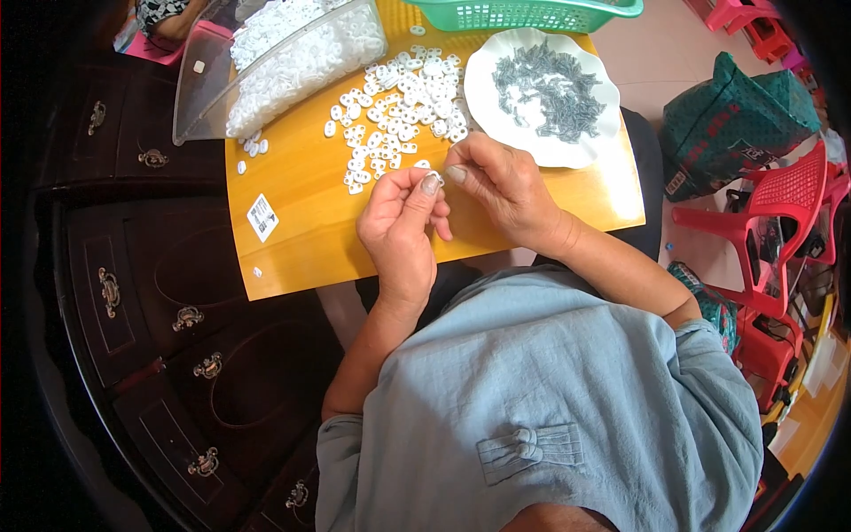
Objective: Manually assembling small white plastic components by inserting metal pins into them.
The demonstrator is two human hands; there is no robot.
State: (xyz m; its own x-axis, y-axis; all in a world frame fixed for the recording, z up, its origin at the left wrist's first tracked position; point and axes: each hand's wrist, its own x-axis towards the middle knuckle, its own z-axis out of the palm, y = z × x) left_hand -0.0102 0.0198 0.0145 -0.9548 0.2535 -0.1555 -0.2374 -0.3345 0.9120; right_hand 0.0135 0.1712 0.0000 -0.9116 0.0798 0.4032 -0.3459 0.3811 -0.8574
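Observation:
My left hand (403,226) is closed, pinching a small white plastic piece (435,176) between thumb and fingers over the table's near edge. Close beside it, my right hand (510,191) has thumb and fingertips pressed together near that piece. Whatever the right fingertips hold is too small to make out. Beyond both hands, many loose white oval pieces with small holes (412,102) lie spread on the yellow tabletop (310,239). A white plate with a wavy rim (596,152) holds a heap of thin grey slivers (563,102) and some white bits, just past my right hand.
A clear plastic bin (199,97) full of white pieces stands far left, and a green basket (532,16) at the far edge. Dark drawers (160,266) border the left side. Red plastic chairs (762,226) and a green bag (740,124) are at right. Another person's arm (177,22) shows far left.

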